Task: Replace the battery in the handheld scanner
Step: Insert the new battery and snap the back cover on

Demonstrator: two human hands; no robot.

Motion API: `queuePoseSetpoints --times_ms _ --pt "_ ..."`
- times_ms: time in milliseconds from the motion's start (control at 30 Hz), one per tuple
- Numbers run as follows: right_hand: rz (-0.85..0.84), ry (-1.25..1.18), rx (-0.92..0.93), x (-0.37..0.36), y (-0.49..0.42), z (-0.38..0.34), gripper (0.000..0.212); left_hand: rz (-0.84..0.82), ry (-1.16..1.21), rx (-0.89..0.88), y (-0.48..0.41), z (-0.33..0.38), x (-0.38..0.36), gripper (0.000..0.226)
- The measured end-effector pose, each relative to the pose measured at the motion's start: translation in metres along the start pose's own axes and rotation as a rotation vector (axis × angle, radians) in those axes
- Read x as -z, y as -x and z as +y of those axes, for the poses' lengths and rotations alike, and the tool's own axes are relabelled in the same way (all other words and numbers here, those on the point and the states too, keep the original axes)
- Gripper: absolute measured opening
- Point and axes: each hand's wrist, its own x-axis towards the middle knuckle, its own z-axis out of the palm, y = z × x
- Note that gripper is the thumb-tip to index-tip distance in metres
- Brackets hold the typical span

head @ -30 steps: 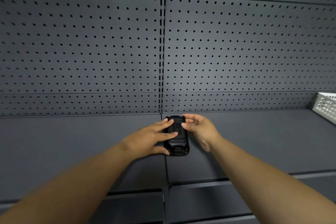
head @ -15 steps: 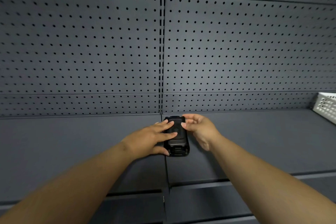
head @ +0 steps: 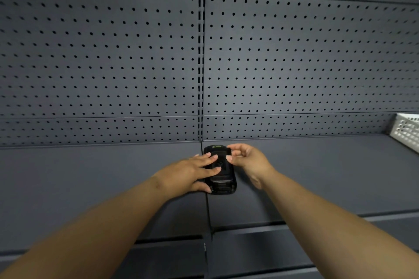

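A dark grey pegboard wall [head: 113, 52] fills the upper frame, split by a slotted upright [head: 200, 52] at centre. Below it runs a dark grey shelf [head: 79, 176]. Just below centre, the left hand [head: 188, 174] lies spread, fingers flat on the black scanner [head: 221, 179] resting on the shelf. The right hand [head: 247, 161] pinches the scanner's upper right edge with curled fingers. A white basket [head: 407, 132] sits at the right edge.

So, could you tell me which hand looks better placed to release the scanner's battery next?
Probably the right hand: its fingertips pinch the scanner at its upper right edge, while the left hand lies flat across it, holding it down.
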Motion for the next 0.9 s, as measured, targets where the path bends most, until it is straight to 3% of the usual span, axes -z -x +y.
queuePoseSetpoints --times_ms 167,333,433,667,900 --pt "0.021 0.108 -0.025 -0.001 -0.004 0.000 0.036 -0.095 0.032 0.065 -0.002 0.005 0.006 0.062" --pt "-0.008 0.473 0.033 -0.004 -0.003 0.000 0.032 -0.162 0.059 0.137 -0.004 0.007 0.006 0.059" --pt "-0.008 0.712 0.082 -0.001 -0.001 -0.009 0.044 -0.144 0.118 0.164 -0.005 0.008 0.008 0.057" --pt "-0.199 1.228 0.036 0.004 -0.008 -0.026 0.055 -0.178 0.115 0.173 -0.009 0.005 0.012 0.057" --pt "-0.226 1.469 0.135 0.006 -0.001 -0.030 0.056 -0.188 0.113 0.195 -0.010 0.008 0.016 0.056"
